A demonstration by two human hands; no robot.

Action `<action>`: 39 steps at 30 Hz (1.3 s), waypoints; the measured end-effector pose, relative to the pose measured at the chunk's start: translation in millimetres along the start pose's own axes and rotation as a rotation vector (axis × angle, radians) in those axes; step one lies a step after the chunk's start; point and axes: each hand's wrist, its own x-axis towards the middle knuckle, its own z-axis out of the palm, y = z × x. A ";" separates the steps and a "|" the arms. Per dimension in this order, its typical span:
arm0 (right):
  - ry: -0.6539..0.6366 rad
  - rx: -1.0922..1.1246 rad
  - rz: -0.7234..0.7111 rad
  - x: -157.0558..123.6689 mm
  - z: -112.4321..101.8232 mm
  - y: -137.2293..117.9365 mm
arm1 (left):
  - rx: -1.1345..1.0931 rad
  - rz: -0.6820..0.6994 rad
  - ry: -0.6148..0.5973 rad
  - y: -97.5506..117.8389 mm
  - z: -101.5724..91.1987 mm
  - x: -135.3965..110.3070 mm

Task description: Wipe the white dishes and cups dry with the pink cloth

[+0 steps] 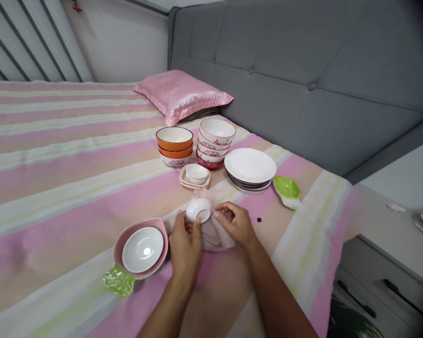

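My left hand [187, 237] grips a small white dish [199, 210], its underside and foot ring turned toward me, thumb on the near edge. A thin, pale pink cloth [216, 236] hangs behind and below the dish. To the right of the dish, my right hand [235, 221] has its fingers curled and pinched at the cloth's edge. Just beyond, small white dishes [196, 172] are stacked on a pale pink square dish [188, 185]. At the left, a white bowl [143, 249] sits inside a pink fruit-shaped dish [118, 251] with a green leaf handle.
Behind stand orange and white bowls [175, 146], a taller stack of patterned bowls [215, 141] and a stack of white plates [250, 165]. A green leaf-shaped dish [287, 188] lies right, near the bed's edge. A pink pillow [183, 94] rests by the grey headboard [285, 61].
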 end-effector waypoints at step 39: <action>-0.057 -0.088 -0.319 -9.4 16.7 -34.0 | 0.261 0.158 -0.244 11.3 5.4 -6.7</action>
